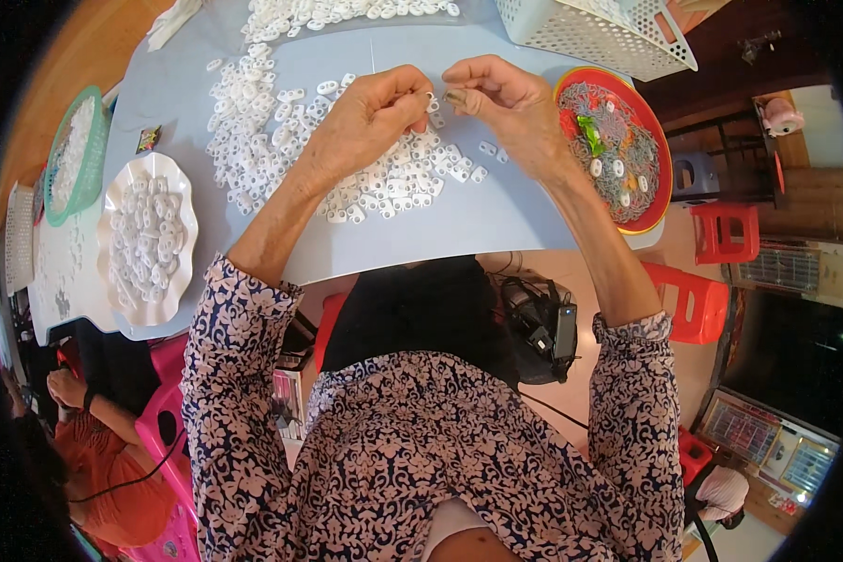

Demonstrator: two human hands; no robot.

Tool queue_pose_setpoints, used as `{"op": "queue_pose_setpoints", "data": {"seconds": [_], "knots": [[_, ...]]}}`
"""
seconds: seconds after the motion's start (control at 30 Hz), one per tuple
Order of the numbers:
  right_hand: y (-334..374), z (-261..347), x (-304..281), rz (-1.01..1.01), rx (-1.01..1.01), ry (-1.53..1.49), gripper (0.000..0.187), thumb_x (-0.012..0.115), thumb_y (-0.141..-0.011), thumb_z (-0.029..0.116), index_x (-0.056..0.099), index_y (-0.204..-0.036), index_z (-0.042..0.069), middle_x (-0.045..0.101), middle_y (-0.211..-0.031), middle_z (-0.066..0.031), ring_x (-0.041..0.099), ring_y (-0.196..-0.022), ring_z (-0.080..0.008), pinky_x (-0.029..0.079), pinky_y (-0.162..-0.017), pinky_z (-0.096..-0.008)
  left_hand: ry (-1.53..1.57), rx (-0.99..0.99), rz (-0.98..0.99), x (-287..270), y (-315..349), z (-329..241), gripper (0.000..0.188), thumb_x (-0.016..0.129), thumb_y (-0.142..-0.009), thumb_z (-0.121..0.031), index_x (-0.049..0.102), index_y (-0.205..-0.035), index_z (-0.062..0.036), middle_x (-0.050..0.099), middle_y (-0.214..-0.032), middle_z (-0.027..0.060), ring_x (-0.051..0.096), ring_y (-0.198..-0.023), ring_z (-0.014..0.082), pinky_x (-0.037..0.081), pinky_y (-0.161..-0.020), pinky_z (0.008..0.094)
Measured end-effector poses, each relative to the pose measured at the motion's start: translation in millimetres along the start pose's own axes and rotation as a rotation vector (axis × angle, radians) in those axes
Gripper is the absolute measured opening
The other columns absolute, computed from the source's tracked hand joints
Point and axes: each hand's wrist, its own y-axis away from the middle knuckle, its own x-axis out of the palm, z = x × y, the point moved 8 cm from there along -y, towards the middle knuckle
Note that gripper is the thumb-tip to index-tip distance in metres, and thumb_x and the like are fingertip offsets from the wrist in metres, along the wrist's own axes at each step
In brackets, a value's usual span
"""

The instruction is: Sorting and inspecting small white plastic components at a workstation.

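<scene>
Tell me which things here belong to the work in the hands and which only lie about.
In use:
- left hand and right hand, fingers pinching a small white piece
- pile of white pieces
- red bowl of metal springs
- white dish of pieces

Lying about:
- white basket
- green basket
- red stools

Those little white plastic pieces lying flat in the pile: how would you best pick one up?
Probably from above, pinching a white piece at the pile's loose right edge across its narrow sides. It lies flat and apart from the others, nearest the right hand.
</scene>
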Motion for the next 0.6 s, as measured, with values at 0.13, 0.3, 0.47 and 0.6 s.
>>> {"op": "queue_pose_setpoints", "data": {"seconds": [0.13,0.3,0.47,0.6], "knots": [[0.7,2.2,-0.2,-0.055,-0.005,0.015,0.019,0.061,-0.086,0.002,0.061,-0.105,0.000,0.064,-0.088,-0.0030,0.058,-0.078,-0.0062,0.048,-0.070,-0.0197,-0.061,-0.017,-0.030,-1.2,0.8,-0.7,0.017,0.048,-0.088,-0.018,0.057,-0.083,-0.0038,0.057,-0.067,0.0004,0.047,-0.061,0.0070,0.037,-0.056,0.0233],[-0.2,3.2,3.1,-0.063,-0.016,-0.002,0.019,0.062,-0.086,0.002,0.060,-0.104,0.000,0.065,-0.088,-0.0029,0.058,-0.077,-0.0062,0.049,-0.070,-0.0196,-0.057,-0.018,-0.031,-1.6,1.0,2.0,0.017,0.048,-0.087,-0.017,0.057,-0.083,-0.0039,0.057,-0.067,0.0006,0.046,-0.061,0.0065,0.037,-0.055,0.0231],[-0.9,3.8,2.5,-0.060,-0.033,0.006,0.019,0.062,-0.085,0.001,0.060,-0.104,0.000,0.065,-0.087,-0.0028,0.058,-0.077,-0.0060,0.049,-0.069,-0.0193,-0.022,0.013,-0.044,0.0,1.1,-1.1,0.017,0.048,-0.089,-0.016,0.058,-0.085,-0.0028,0.059,-0.068,0.0013,0.048,-0.061,0.0067,0.038,-0.056,0.0232],[-3.6,3.9,4.6,-0.058,-0.086,0.006,0.020,0.062,-0.085,0.001,0.060,-0.104,-0.001,0.064,-0.087,-0.0031,0.058,-0.075,-0.0056,0.048,-0.068,-0.0189,-0.024,0.032,-0.081,1.6,2.5,-2.7,0.017,0.048,-0.091,-0.015,0.058,-0.086,-0.0021,0.061,-0.069,0.0021,0.050,-0.062,0.0071,0.040,-0.057,0.0233]]}}
